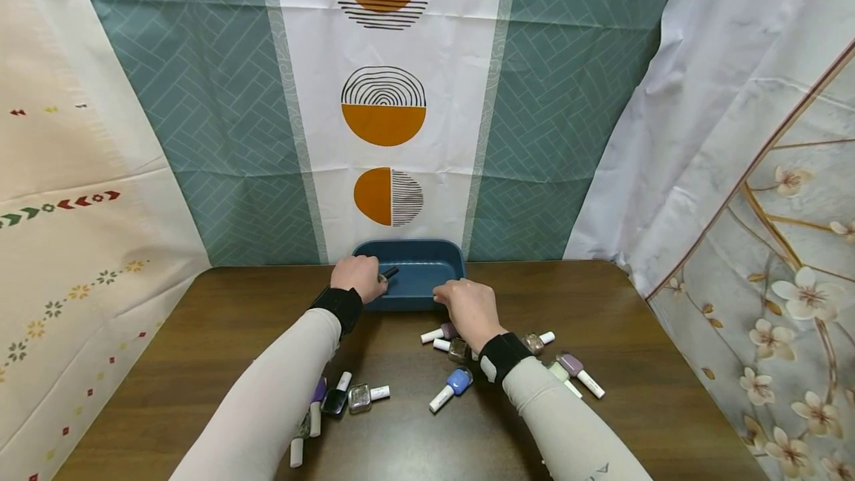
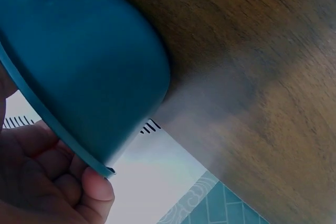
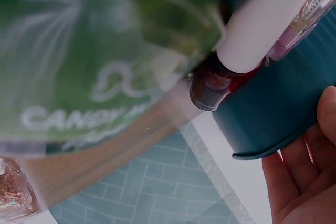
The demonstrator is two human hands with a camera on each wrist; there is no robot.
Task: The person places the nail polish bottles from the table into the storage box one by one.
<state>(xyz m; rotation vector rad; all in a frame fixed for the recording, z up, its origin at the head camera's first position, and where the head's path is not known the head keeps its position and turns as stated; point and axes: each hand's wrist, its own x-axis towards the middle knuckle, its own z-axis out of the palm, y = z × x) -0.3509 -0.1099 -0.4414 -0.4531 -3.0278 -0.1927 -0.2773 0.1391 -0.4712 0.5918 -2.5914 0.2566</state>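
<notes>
you grip the tray [image 1: 409, 302] at its rim, fingers curled: left hand [image 1: 358, 278] at the left end, right hand [image 1: 471, 310] at the near right corner. its long axis runs between them; neither is nearer.

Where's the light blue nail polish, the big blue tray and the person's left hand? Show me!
Light blue nail polish [image 1: 459, 380]: head view, on the bottle's coloured body.
Blue tray [image 1: 427, 276]: head view, on its bare inside floor.
Left hand [image 1: 357, 277]: head view, on the back of the hand.
</notes>
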